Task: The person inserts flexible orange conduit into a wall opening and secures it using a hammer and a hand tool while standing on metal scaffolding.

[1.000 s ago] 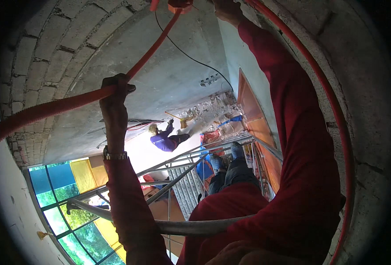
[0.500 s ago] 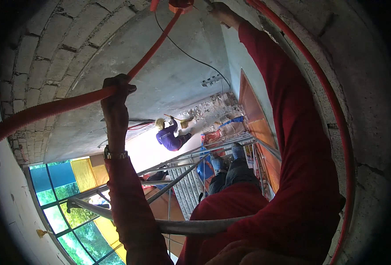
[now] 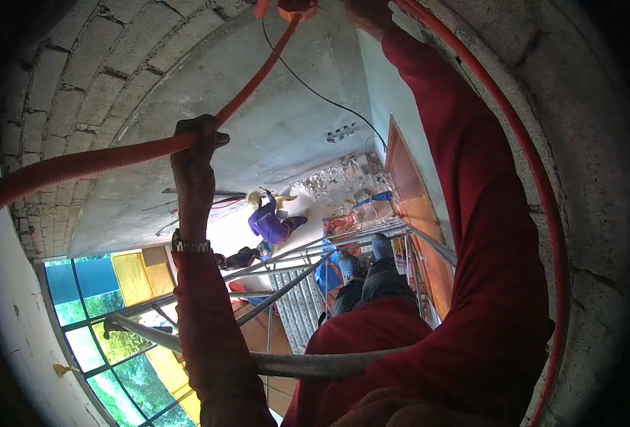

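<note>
My left hand (image 3: 195, 153) is closed around an orange corrugated conduit (image 3: 101, 164), overhead on the left. From there the conduit rises to an orange junction box (image 3: 298, 8) at the top edge of the view. My right arm is stretched up, and my right hand (image 3: 369, 16) is at the upper edge just right of the box. Its fingers are dark and partly cut off, so what they hold or touch is hidden. A second orange conduit (image 3: 535, 153) curves down past my right arm.
I stand high on scaffolding with a perforated metal deck (image 3: 297, 306). A metal rail (image 3: 315, 364) crosses at my waist. Far below, a person in purple (image 3: 271, 222) is beside rubble (image 3: 343, 178). A thin black cable (image 3: 315, 92) hangs along the wall. Windows (image 3: 115, 320) are at lower left.
My left hand and the conduit in it have shifted slightly right. My right hand has moved farther past the top edge. The person below has changed posture, and a dark shape shows beside them.
</note>
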`<action>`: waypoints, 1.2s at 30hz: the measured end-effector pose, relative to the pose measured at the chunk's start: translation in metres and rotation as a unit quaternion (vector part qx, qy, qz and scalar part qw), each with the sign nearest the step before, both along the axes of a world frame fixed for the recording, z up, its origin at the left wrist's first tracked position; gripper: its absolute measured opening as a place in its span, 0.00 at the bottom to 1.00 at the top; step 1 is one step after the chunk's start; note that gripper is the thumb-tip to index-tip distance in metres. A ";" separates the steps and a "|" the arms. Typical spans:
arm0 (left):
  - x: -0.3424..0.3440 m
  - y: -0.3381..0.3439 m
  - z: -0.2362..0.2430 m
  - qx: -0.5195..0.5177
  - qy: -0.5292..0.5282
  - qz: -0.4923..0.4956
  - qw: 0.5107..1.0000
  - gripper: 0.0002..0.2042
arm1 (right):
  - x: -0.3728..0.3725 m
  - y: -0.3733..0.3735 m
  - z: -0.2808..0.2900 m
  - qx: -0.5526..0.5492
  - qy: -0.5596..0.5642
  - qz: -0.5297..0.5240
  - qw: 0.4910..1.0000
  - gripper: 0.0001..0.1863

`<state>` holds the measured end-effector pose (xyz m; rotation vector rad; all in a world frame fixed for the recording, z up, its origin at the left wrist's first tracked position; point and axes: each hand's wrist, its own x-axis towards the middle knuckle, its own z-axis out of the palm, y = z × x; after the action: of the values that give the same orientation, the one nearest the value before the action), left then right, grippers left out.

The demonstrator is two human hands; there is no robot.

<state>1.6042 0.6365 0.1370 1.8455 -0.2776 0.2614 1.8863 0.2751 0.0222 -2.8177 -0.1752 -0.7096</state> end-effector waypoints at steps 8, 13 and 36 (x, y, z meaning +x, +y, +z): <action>0.002 -0.010 -0.001 0.016 0.005 -0.007 1.000 0.07 | -0.003 0.007 -0.003 -0.011 0.033 0.008 0.999 0.25; -0.003 -0.014 0.002 0.016 0.000 -0.009 1.000 0.07 | -0.024 0.009 0.008 -0.009 0.066 -0.002 0.998 0.25; -0.001 -0.018 0.003 0.028 0.025 0.004 0.999 0.08 | 0.039 -0.002 -0.085 0.213 0.071 0.114 0.968 0.20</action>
<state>1.6036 0.6186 0.1399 1.9057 -0.2447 0.2152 1.9251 0.2731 -0.0630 -2.3765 -0.2795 -0.4284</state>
